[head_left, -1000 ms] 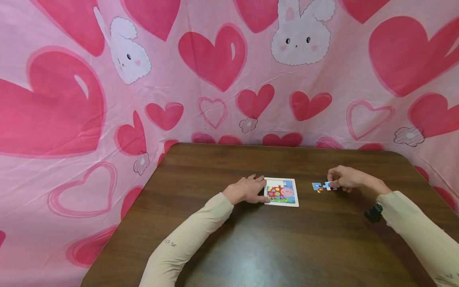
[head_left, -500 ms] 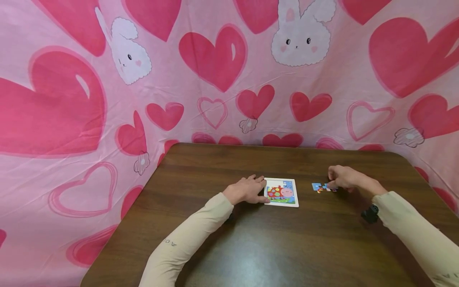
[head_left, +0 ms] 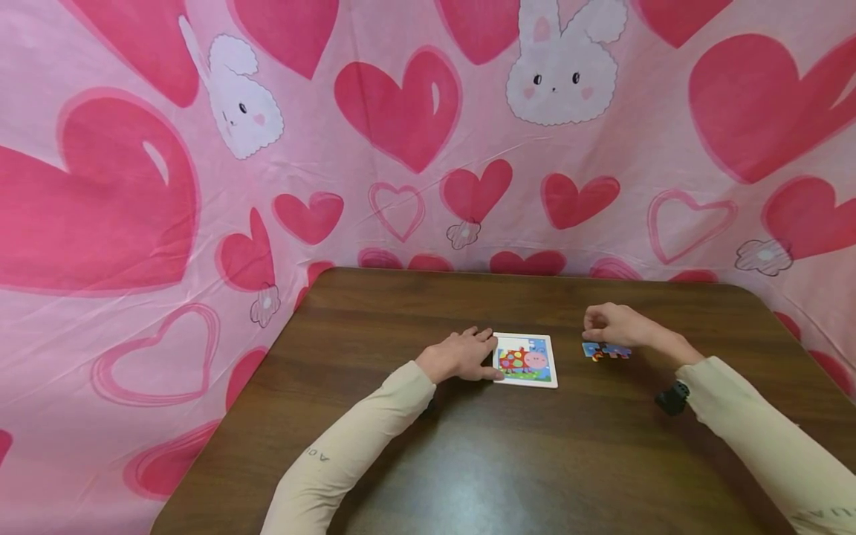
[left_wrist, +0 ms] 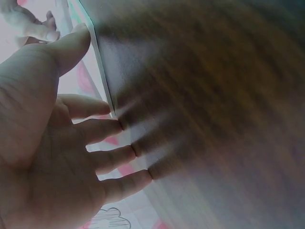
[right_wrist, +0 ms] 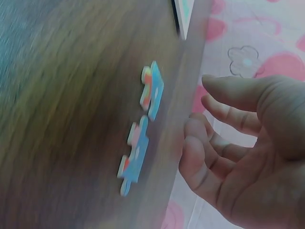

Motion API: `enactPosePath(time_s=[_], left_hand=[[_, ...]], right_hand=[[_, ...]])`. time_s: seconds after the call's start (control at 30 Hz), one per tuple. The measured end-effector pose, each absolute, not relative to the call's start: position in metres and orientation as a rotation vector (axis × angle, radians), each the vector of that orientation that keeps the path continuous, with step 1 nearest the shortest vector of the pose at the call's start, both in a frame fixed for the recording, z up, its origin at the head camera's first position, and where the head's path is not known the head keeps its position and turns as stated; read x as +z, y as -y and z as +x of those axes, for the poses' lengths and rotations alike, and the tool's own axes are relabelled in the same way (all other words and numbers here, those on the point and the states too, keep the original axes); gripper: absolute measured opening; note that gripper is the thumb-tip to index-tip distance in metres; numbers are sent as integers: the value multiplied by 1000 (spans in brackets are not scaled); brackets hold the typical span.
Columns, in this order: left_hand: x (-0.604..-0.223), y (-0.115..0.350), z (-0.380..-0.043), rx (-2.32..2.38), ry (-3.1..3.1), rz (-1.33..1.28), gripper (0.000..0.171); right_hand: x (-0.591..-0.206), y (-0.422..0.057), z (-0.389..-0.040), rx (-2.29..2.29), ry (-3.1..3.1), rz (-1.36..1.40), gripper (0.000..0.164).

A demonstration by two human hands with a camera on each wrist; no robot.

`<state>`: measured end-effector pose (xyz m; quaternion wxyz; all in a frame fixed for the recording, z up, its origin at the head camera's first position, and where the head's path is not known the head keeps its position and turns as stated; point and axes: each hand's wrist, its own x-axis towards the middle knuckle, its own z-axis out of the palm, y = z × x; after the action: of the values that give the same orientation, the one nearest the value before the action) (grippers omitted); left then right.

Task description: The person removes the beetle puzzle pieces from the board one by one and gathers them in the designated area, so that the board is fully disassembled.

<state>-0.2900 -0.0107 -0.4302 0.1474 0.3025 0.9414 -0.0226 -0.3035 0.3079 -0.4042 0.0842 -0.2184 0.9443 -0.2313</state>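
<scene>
A white-framed puzzle tray (head_left: 528,384) lies on the table, holding a ladybug picture (head_left: 515,360) with a blank white patch at its upper left. My left hand (head_left: 461,354) rests at the tray's left edge, fingers spread and thumb on the rim. Two loose puzzle pieces, a smaller one (right_wrist: 155,90) and a longer one (right_wrist: 138,155), lie on the table to the right of the tray. Just behind and above them is my right hand (head_left: 623,325), its fingers loosely bent. The right wrist view shows nothing between those fingers and the pieces apart from them.
The brown wooden table (head_left: 428,453) has rounded far corners. A pink cloth (head_left: 401,208) with hearts and rabbits hangs behind it and along the left side. A small black device (head_left: 672,399) hangs at my right wrist.
My right hand has let go of the longer puzzle piece, lifted, and shifted left above the pieces. My left hand and the tray have stayed in place.
</scene>
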Motion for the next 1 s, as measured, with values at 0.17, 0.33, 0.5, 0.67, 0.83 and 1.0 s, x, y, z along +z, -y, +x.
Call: enactPosePath(time_s=[0.17, 0.33, 0.5, 0.67, 0.83, 1.0], left_hand=[[-429, 10, -289, -65, -2704, 869, 82], [-429, 10, -290, -70, -2704, 879, 83], [-431, 10, -289, -79, -2715, 880, 82], [-434, 9, -287, -78, -2709, 893, 83], [-433, 10, -288, -84, -2729, 882, 82], [-432, 10, -290, -101, -2723, 893, 83]], right_hand=[[-406, -297, -304, -781, -2730, -592, 14], [-408, -287, -307, -770, -2765, -627, 13], [-411, -275, -308, -738, -2837, -721, 10], [-418, -262, -304, -750, -2766, -715, 11], [-420, -252, -304, -747, -2742, -693, 16], [-422, -246, -306, -733, -2713, -668, 22]])
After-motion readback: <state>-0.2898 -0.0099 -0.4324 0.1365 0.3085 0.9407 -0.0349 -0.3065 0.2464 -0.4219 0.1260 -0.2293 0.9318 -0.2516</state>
